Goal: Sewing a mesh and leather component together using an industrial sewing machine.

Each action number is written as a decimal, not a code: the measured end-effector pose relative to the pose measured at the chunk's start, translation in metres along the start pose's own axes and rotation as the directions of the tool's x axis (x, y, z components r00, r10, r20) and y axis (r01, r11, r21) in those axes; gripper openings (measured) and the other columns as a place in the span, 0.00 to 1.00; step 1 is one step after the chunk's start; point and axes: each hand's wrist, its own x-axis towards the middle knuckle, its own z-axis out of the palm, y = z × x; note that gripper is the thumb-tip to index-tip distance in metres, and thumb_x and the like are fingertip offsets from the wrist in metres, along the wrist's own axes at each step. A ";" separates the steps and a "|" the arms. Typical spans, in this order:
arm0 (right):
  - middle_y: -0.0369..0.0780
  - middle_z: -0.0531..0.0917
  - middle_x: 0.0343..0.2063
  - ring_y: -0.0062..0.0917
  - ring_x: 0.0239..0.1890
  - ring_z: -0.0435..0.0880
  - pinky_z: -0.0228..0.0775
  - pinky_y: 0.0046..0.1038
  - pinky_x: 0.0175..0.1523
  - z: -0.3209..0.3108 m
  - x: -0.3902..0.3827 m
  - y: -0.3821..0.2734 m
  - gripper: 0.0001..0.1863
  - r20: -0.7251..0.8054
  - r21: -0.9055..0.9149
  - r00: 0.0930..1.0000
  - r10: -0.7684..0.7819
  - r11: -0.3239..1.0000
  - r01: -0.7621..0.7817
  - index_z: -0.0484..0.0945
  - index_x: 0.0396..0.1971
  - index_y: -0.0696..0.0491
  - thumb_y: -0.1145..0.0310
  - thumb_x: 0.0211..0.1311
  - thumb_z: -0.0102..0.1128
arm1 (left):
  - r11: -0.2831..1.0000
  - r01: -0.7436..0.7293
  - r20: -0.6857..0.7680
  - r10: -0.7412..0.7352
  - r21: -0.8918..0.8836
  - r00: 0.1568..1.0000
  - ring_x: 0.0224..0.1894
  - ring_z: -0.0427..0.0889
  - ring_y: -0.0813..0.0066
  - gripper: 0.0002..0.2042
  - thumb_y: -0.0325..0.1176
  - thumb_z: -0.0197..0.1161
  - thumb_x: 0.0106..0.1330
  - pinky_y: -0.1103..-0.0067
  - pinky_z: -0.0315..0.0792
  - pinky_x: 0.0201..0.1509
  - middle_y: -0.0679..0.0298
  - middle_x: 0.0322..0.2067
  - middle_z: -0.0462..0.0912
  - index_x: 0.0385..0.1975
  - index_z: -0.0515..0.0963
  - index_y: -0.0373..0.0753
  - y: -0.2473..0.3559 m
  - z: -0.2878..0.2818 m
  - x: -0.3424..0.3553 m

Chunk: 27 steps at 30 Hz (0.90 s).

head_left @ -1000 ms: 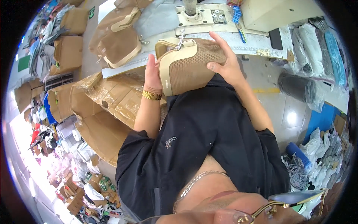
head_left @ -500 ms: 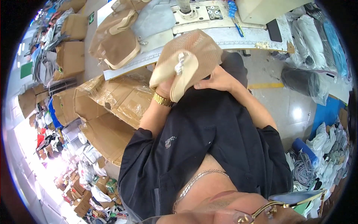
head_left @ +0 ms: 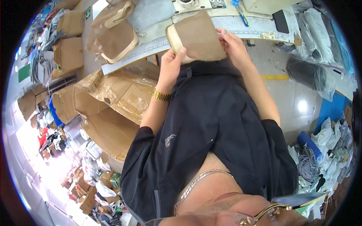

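A tan fabric bag piece (head_left: pixel 198 37) — cream-edged on its left — held against the table edge.

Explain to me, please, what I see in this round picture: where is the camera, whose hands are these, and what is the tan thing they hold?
There is no machine here, only a person working with bare hands. The camera sits on the person's head and looks down, so the black shirt fills the middle and the forearms reach upward in the picture. Its wide lens bends straight edges near the rim.

The left hand, with a gold bracelet on its wrist, and the right hand both hold a tan fabric bag piece with a cream edge, just over the near edge of the worktable. The grip is from both sides.

On the table lie more tan bag pieces and a blue pen. To the person's left stand open cardboard boxes lined with clear plastic.
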 end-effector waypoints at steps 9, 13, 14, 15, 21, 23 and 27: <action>0.32 0.83 0.31 0.12 0.33 0.77 0.71 0.20 0.40 0.018 -0.013 -0.016 0.16 0.118 -0.576 0.950 -0.289 0.759 0.303 0.80 0.46 0.58 0.63 0.65 0.64 | 0.989 -0.047 -0.004 0.047 -0.141 0.999 0.46 0.83 0.67 0.16 0.37 0.56 0.72 0.76 0.76 0.51 0.55 0.44 0.84 0.49 0.77 0.30 0.032 0.002 0.004; 0.30 0.81 0.27 0.10 0.30 0.75 0.69 0.17 0.37 0.025 -0.014 -0.020 0.12 0.079 -0.444 0.928 -0.364 0.820 0.360 0.81 0.40 0.58 0.64 0.68 0.59 | 0.696 -0.268 0.056 0.312 0.667 0.949 0.42 0.80 0.75 0.14 0.36 0.63 0.68 0.83 0.71 0.48 0.61 0.40 0.85 0.41 0.82 0.30 0.032 -0.003 0.003; 0.30 0.81 0.27 0.10 0.30 0.75 0.69 0.17 0.37 0.024 -0.014 -0.019 0.12 0.080 -0.443 0.928 -0.363 0.821 0.359 0.81 0.40 0.58 0.64 0.68 0.59 | 0.696 -0.266 0.055 0.311 0.667 0.949 0.42 0.80 0.75 0.14 0.36 0.63 0.68 0.83 0.71 0.48 0.61 0.40 0.85 0.41 0.82 0.30 0.031 -0.002 0.003; 0.30 0.81 0.28 0.10 0.31 0.75 0.69 0.17 0.38 0.022 -0.015 -0.017 0.12 0.087 -0.461 0.930 -0.357 0.813 0.355 0.81 0.40 0.58 0.64 0.69 0.59 | 0.801 -0.242 0.039 0.265 0.548 0.964 0.41 0.80 0.79 0.13 0.35 0.63 0.68 0.83 0.72 0.46 0.62 0.38 0.85 0.41 0.82 0.29 0.028 0.001 0.002; 0.31 0.82 0.31 0.11 0.33 0.76 0.70 0.17 0.40 0.026 -0.018 -0.013 0.13 0.105 -0.384 0.949 -0.297 0.868 0.314 0.79 0.43 0.59 0.64 0.70 0.57 | 0.985 -0.120 0.007 0.120 0.121 0.993 0.35 0.80 0.85 0.11 0.32 0.64 0.67 0.85 0.74 0.39 0.65 0.35 0.85 0.40 0.82 0.29 0.024 0.025 0.005; 0.32 0.82 0.31 0.11 0.33 0.76 0.70 0.17 0.40 0.025 -0.017 -0.013 0.14 0.105 -0.397 0.951 -0.290 0.865 0.308 0.79 0.44 0.60 0.64 0.70 0.57 | 0.986 -0.101 0.009 0.101 0.132 0.995 0.36 0.80 0.86 0.11 0.32 0.64 0.68 0.85 0.75 0.41 0.66 0.35 0.85 0.41 0.82 0.29 0.025 0.027 0.007; 0.32 0.82 0.30 0.11 0.33 0.76 0.70 0.18 0.40 0.026 -0.018 -0.018 0.13 0.039 -0.436 0.945 -0.326 0.845 0.310 0.79 0.44 0.60 0.65 0.69 0.58 | 0.985 -0.105 0.020 0.103 0.138 0.994 0.36 0.80 0.85 0.11 0.31 0.64 0.67 0.84 0.75 0.40 0.66 0.36 0.85 0.42 0.82 0.29 0.024 0.024 0.014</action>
